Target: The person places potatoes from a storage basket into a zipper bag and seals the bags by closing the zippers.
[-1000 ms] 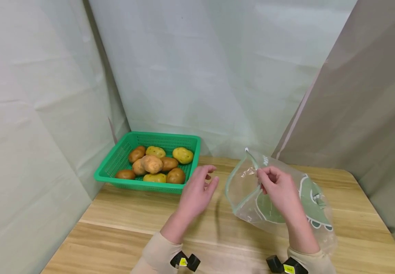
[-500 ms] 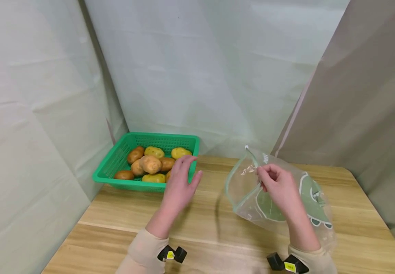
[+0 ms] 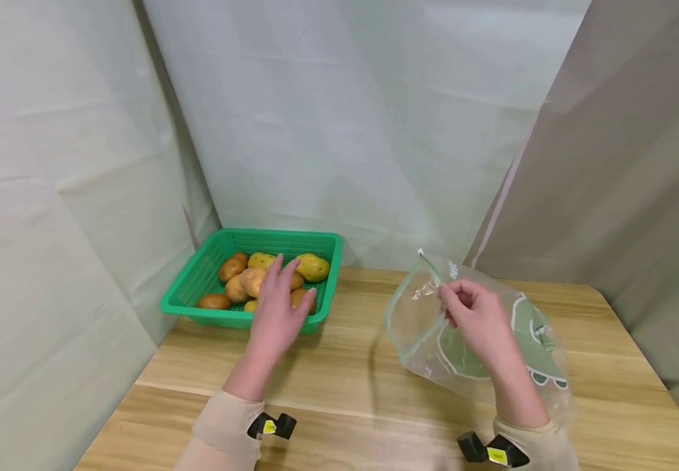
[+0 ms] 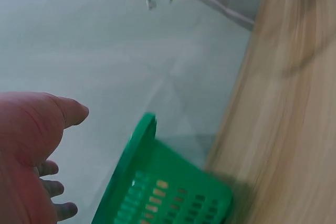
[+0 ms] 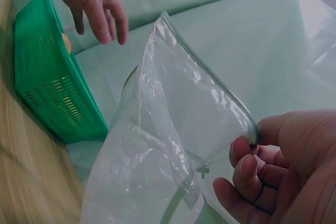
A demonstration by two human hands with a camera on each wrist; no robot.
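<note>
Over the front part of a green plastic basket (image 3: 322,314) my left hand (image 3: 277,307) hovers, fingers spread and holding nothing. Inside the basket lie several potatoes (image 3: 313,268), brown and yellow; the hand hides some of them from the head view. On the right, my right hand (image 3: 477,320) pinches the edge of a clear zip bag (image 3: 416,314) between thumb and fingers. The bag has a green-edged mouth, spread apart towards the left, and a green cartoon print. In the right wrist view, the pinched zip edge (image 5: 226,93) runs up from the fingertips to a corner.
Everything stands on a wooden table (image 3: 339,392). Pale cloth sheets (image 3: 363,131) hang behind it and at the left, with a darker sheet (image 3: 628,163) at the right. A strip of table separates the basket from the bag.
My left hand has moved left, from beside the basket to over the potatoes. My right hand keeps its pinch on the zip bag, almost unmoved.
</note>
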